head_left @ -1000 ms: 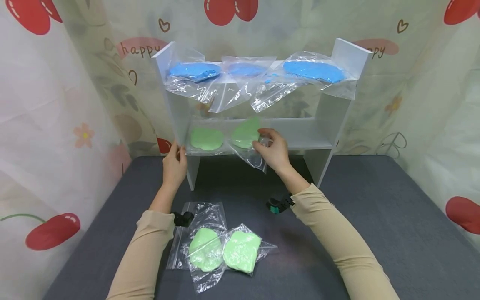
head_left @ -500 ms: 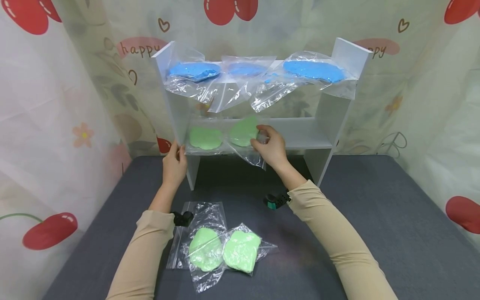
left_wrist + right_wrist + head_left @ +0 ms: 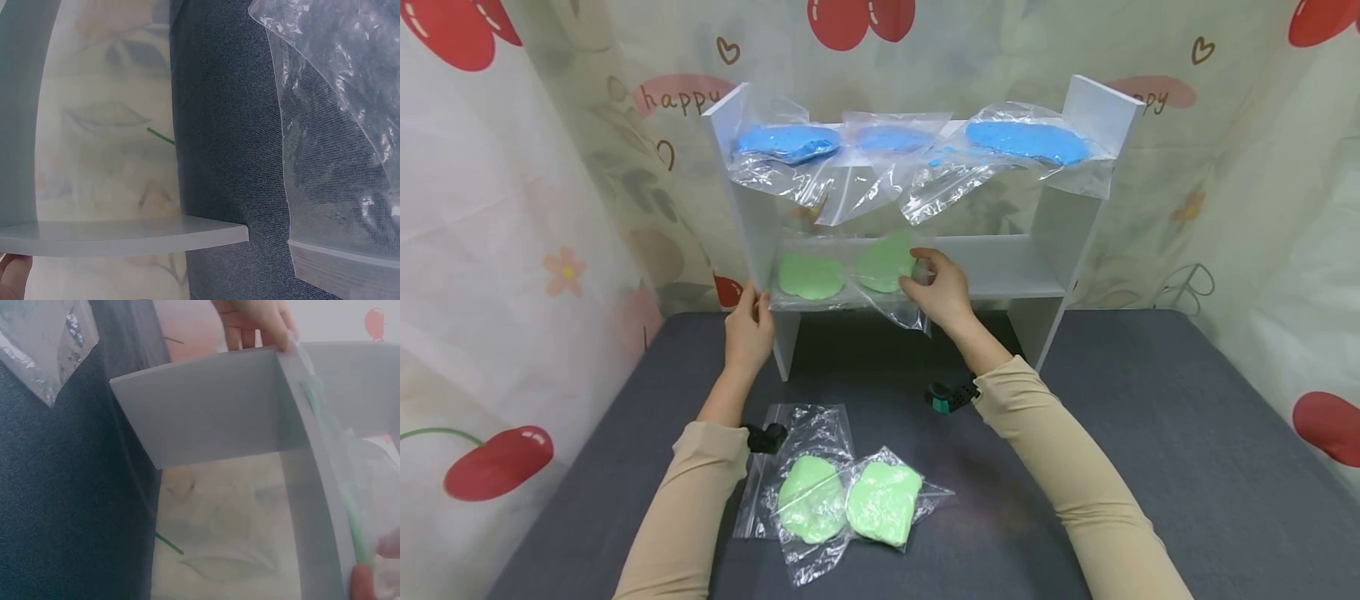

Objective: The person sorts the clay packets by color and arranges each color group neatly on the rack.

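Observation:
A white two-tier shelf rack point(image 3: 1015, 265) stands at the back of the table. My right hand point(image 3: 945, 292) pinches the right edge of a clear zip bag point(image 3: 882, 265) holding a flat green, dough-like piece, at the lower tier's front. Left of it on that tier lies a similar green bag point(image 3: 810, 277). My left hand point(image 3: 749, 333) grips the rack's left side panel near the lower tier. In the right wrist view, fingers of the left hand point(image 3: 265, 322) show at the panel's corner, and a right fingertip point(image 3: 362, 584) touches the board's edge.
Several bags with blue pieces point(image 3: 1028, 142) lie on the upper tier, their loose ends hanging over the front. Two more bagged green pieces point(image 3: 883, 504) lie on the dark table point(image 3: 1150, 433) between the forearms. Printed curtains enclose the back and sides.
My right hand has shifted slightly left and inward, and the green bag it pinches has moved left with it. The left hand stays on the panel.

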`<move>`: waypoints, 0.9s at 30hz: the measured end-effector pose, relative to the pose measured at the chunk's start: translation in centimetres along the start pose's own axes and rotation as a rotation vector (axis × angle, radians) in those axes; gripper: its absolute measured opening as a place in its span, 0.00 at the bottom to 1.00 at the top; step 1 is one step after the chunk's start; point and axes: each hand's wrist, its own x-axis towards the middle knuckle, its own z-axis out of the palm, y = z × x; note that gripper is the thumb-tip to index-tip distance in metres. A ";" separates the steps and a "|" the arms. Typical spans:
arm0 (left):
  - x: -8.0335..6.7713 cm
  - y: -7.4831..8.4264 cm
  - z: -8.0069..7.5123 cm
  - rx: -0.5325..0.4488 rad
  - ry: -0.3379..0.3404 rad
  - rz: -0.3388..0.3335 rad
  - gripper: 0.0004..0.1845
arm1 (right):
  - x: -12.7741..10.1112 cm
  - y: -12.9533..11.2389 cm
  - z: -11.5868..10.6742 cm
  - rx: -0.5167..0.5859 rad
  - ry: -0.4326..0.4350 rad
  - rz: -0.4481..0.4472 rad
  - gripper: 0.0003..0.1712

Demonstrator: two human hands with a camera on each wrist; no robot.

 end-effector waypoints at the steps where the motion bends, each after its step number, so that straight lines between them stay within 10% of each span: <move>1: 0.0 0.0 0.0 0.000 0.001 0.000 0.22 | 0.1 0.0 0.0 -0.012 -0.010 0.000 0.29; 27: 0.1 -0.1 0.1 0.006 0.019 0.005 0.21 | -1.6 0.0 -2.5 0.038 -0.095 0.057 0.32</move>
